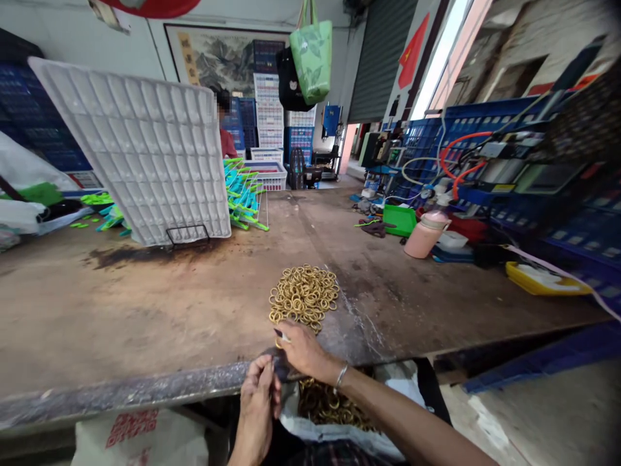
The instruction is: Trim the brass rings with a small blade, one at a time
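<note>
A heap of small gold-coloured rings [305, 292] lies on the brown table [218, 304] close to its front edge. My right hand [301, 346] is at the near side of the heap, its fingers closed around a small tool with a dark tip [280, 334]; a ring shows just below that tip. To the left and lower, at the table's edge, my left hand [259, 395] has its thumb and fingers pressed together; what they hold, if anything, is too small to name. Below the edge, an open white sack [388, 443] holds more rings.
A large white ribbed panel [155, 155] stands in a wire holder at the left, with green and turquoise hangers [245, 197] behind it. On the right are a pink bottle [427, 234], a green tray [399, 220] and a yellow tray [548, 281]. A person [226, 129] is partly hidden behind the panel.
</note>
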A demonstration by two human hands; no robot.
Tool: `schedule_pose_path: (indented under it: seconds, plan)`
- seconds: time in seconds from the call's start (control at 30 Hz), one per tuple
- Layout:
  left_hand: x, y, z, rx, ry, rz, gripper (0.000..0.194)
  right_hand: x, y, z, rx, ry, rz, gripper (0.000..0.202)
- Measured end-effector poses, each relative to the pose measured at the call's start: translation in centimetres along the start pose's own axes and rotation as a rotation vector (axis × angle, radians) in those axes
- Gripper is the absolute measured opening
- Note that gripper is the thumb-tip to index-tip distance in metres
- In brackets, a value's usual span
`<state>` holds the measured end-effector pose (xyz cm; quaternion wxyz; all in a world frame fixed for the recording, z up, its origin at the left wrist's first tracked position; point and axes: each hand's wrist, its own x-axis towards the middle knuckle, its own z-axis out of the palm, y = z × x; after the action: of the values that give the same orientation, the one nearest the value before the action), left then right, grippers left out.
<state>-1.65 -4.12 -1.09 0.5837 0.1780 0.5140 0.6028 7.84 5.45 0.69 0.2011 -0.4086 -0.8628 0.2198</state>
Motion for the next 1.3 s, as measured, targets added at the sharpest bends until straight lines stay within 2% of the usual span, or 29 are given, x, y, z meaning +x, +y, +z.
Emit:
schedule_pose_path:
  seconds: [0.07, 0.2, 0.3, 0.43, 0.6, 0.67, 0.73, 0.87, 0.93, 1.2, 1.3]
  plan:
    - [0.0, 0.4, 0.7, 0.012, -0.034, 0.014, 0.043, -0.9, 0.2, -0.6, 0.140, 0.016, 0.020, 0.015]
    - [0.1, 0.1, 2.1, 0.095, -0.183, -0.017, 0.032, -3.1, 0.5, -1.2, 0.378, 0.038, 0.116, 0.011]
    - [0.1, -0.6, 2.6, 0.125, -0.135, -0.025, 0.033, -4.2, 0.8, -1.2, 0.444, 0.081, 0.161, 0.008]
    - [0.1, -1.1, 2.6, 0.255, -0.068, 0.089, 0.031, -5.0, 1.0, -1.5, 0.460, 0.119, 0.216, 0.014]
    - [-0.1, -0.5, 3.4, 0.454, -0.074, 0.301, 0.023, -5.6, 1.2, -2.3, 0.630, 0.019, 0.289, 0.022]
    - [-0.2, -0.3, 3.8, 0.494, -0.098, 0.329, 0.022, -5.8, 1.4, -2.4, 0.692, 0.003, 0.301, 0.024]
    - [-0.3, -0.3, 4.0, 0.480, -0.131, 0.278, 0.022, -6.0, 1.6, -2.5, 0.707, 0.012, 0.313, 0.024]
    - [-0.3, -0.6, 3.9, 0.385, -0.205, 0.055, 0.025, -6.2, 1.8, -2.3, 0.673, 0.035, 0.314, 0.023]
    - [-0.2, -0.8, 3.8, 0.334, -0.237, -0.006, 0.027, -6.2, 1.8, -2.3, 0.666, 0.035, 0.310, 0.023]
    - [-0.2, -0.7, 3.8, 0.207, -0.315, -0.074, 0.023, -6.0, 2.0, -2.9, 0.702, -0.021, 0.341, 0.028]
    - [-0.2, -0.7, 3.8, 0.171, -0.309, -0.083, 0.023, -6.0, 2.1, -3.0, 0.587, 0.018, 0.361, 0.024]
